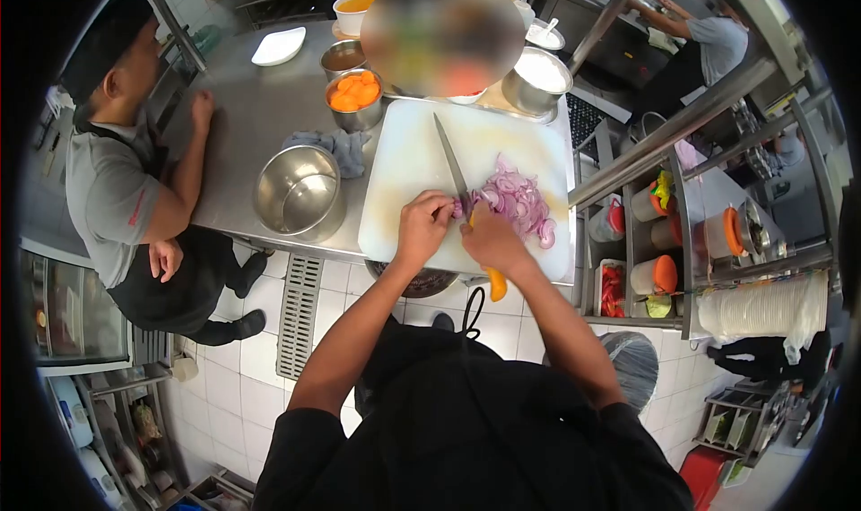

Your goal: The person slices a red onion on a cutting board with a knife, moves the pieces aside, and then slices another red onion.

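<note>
On the white cutting board (408,148), my right hand (495,238) is wrapped round the yellow handle of a kitchen knife (450,163). Its long blade points away from me across the board. Just left of the blade, my left hand (423,229) has its fingers curled on a small piece of red onion (457,209), mostly covered by the fingertips. A loose heap of sliced red onion (518,202) lies right of the blade, beyond my right hand.
A steel pot (300,193) and grey cloth (332,151) stand left of the board. Behind are a pot of orange pieces (355,94), a pot of white contents (541,73) and a white dish (279,47). A co-worker (126,170) stands at left; shelves with tubs (653,273) at right.
</note>
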Motion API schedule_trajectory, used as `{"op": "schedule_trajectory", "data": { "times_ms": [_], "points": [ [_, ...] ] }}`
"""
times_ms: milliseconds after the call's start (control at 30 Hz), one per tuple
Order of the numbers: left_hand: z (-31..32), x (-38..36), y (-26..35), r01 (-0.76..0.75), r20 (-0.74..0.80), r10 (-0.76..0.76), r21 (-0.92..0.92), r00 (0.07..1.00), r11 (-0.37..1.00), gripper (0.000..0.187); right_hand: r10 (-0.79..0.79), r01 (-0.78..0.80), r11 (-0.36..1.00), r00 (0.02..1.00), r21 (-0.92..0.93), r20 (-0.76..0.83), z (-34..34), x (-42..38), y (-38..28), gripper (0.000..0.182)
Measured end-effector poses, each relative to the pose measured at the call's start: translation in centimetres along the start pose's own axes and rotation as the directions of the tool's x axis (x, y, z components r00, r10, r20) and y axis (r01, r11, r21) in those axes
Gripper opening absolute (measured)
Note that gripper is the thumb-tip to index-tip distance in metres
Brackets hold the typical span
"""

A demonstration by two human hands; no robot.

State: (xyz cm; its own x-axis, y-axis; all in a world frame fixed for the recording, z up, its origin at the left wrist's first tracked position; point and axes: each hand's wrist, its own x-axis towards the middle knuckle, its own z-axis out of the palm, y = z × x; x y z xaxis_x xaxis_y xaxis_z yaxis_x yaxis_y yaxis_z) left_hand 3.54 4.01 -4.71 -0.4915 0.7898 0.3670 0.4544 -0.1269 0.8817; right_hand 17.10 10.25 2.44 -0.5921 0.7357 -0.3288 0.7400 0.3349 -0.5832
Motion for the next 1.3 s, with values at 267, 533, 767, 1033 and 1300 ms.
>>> {"op": "schedule_trajectory", "data": {
  "times_ms": [267,533,767,1033,1300],
  "points": [
    [0.3,0.2,-0.1,0.044,0.005,-0.044,-0.034,0.999,0.998,0.011,0.033,-0.033,0.999,0.999,0.029,-0.001,1.7,0.8,0.5,0.038],
    [0.6,0.1,-0.8,-0.014,0.027,0.016,-0.076,1.0,0.997,0.009,-0.067,0.041,0.987,0.984,-0.155,-0.167,1.9,0.9,3.2,0.042],
    [-0.3,2.8,-3.8,-0.29,0.37,0.238,0.091,0.898,0.953,0.026,-0.046,0.032,0.997,0.981,-0.075,-0.189,1.9,0.1,3.4,0.052],
    [-1.8,3.5,0.0,0.087,0.393,-0.17,0.22,0.904,0.972,0.016,-0.069,0.093,0.988,0.98,0.122,-0.187,1.2,-2.0,2.5,0.049],
    [-0.1,0.9,-0.2,0.415,0.17,-0.392,-0.13,0.904,0.9,0.016,-0.053,0.096,0.977,0.974,0.191,-0.218,1.9,-2.8,2.6,0.042]
  ]
}}
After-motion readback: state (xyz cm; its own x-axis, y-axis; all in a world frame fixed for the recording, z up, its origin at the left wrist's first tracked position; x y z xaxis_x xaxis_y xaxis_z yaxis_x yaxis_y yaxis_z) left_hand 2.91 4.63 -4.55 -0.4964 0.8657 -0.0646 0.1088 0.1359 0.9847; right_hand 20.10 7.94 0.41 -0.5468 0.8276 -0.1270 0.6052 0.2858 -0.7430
